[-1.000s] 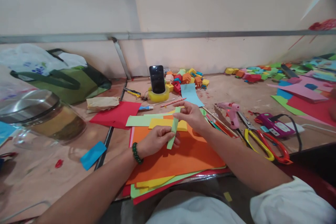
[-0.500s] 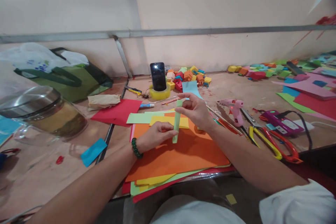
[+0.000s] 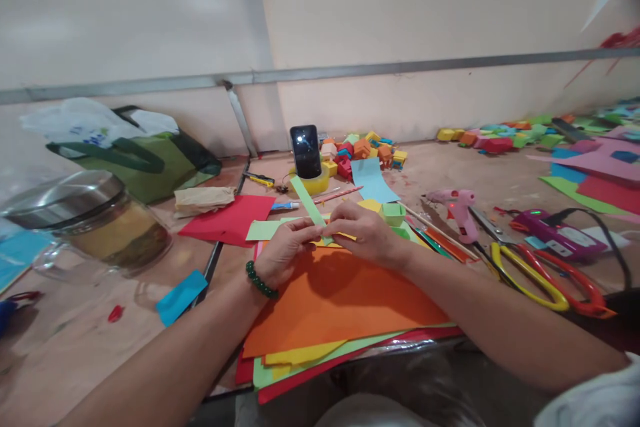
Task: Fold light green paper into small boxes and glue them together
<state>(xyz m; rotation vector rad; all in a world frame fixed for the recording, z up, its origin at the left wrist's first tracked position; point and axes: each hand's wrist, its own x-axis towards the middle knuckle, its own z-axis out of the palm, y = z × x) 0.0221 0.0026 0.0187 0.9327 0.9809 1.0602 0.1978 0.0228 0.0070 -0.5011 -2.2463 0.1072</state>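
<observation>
Both my left hand (image 3: 283, 250) and right hand (image 3: 361, 230) pinch the green paper strip (image 3: 309, 203) above the orange sheet (image 3: 340, 300), mid-fold, so next I judge a firm crease is needed.

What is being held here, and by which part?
A light green paper strip, pinched at its lower end between the left hand and right hand; its free end slants up and away.
</observation>
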